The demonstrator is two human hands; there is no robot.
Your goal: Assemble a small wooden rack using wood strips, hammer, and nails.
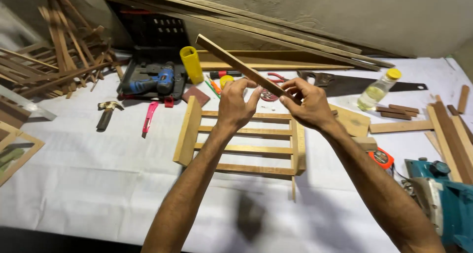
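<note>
Over the table's middle, both hands, left hand and right hand, pinch a wooden slat above the slatted frame; probably best keeping that grip even.

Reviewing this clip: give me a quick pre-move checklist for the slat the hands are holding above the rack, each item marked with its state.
1. Left hand grips wooden slat: ok.
2. Right hand grips the same slat: ok.
3. Slat held clear above the slatted wooden rack: ok.
4. Rack resting flat on the white table cover: ok.
5. Glue on the slat: cannot tell.
6. Handsaw apart from both hands: ok.
</note>
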